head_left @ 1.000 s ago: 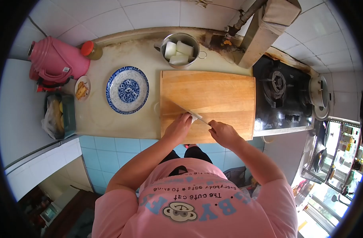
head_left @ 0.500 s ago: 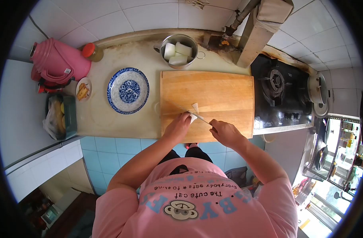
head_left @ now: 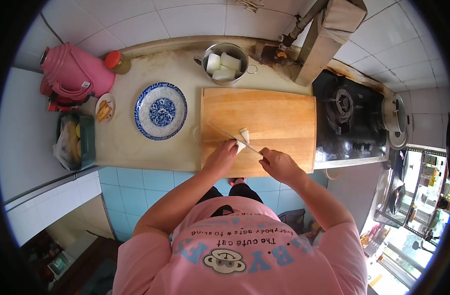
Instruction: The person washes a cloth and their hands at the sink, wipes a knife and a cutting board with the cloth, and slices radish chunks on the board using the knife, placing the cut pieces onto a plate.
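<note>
My right hand (head_left: 280,162) is closed round the handle of a knife (head_left: 228,135), whose thin blade slants up and left over the wooden cutting board (head_left: 269,113). Fingers of my left hand (head_left: 222,157) are bent down onto a small white piece of food (head_left: 240,146) near the front of the board, close against the blade. On the blade's far side lie thin white slices (head_left: 244,134). The fingertips of my left hand partly hide the piece they press on. What kind of food it is, I cannot make out.
Behind the board stands a metal pot (head_left: 203,63) of pale chunks. A blue-and-white plate (head_left: 142,112) lies left, past it a small dish (head_left: 111,100), a jar (head_left: 117,62), a pink thermos (head_left: 77,73) and a green bin (head_left: 88,140). A gas stove (head_left: 328,132) adjoins on the right.
The blade shows longer and its tip reaches farther left and up. The white slices beyond it look slightly bigger. Both hands stay in almost the same place; the view has shifted slightly.
</note>
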`<state>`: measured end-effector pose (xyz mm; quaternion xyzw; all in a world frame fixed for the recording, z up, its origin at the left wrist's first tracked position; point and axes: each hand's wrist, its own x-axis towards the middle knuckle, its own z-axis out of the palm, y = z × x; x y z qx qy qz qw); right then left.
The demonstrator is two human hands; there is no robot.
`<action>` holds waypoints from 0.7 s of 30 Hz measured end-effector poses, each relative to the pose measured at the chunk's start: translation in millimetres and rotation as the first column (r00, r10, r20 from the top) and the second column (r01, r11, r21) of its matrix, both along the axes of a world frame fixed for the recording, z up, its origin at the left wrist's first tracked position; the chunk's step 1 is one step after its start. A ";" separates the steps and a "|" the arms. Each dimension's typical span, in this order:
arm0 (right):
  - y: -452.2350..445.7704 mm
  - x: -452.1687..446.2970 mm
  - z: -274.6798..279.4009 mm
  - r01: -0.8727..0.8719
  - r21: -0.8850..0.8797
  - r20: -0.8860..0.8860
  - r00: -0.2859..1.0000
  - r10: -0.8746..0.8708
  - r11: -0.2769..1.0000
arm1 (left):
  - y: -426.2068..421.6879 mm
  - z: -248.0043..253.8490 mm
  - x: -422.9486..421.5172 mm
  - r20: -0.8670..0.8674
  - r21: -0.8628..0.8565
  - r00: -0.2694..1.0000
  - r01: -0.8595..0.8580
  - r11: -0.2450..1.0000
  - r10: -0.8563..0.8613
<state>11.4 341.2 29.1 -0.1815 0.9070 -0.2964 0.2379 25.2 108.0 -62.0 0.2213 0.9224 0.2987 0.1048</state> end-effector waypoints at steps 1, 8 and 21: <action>0.7 -1.4 0.8 -0.040 0.024 0.002 0.999 0.040 0.999 | 0.8 -1.5 0.0 -0.034 -0.006 0.999 -0.004 1.000 0.004; -15.9 -2.8 -43.4 0.010 0.039 -0.062 0.998 -0.008 0.999 | 0.2 -4.6 0.8 -0.056 0.031 0.998 -0.022 0.999 0.024; -17.6 -4.8 -20.3 -0.015 0.065 0.027 1.000 0.013 0.998 | -1.6 -12.8 3.6 -0.040 0.011 0.999 -0.030 0.999 0.030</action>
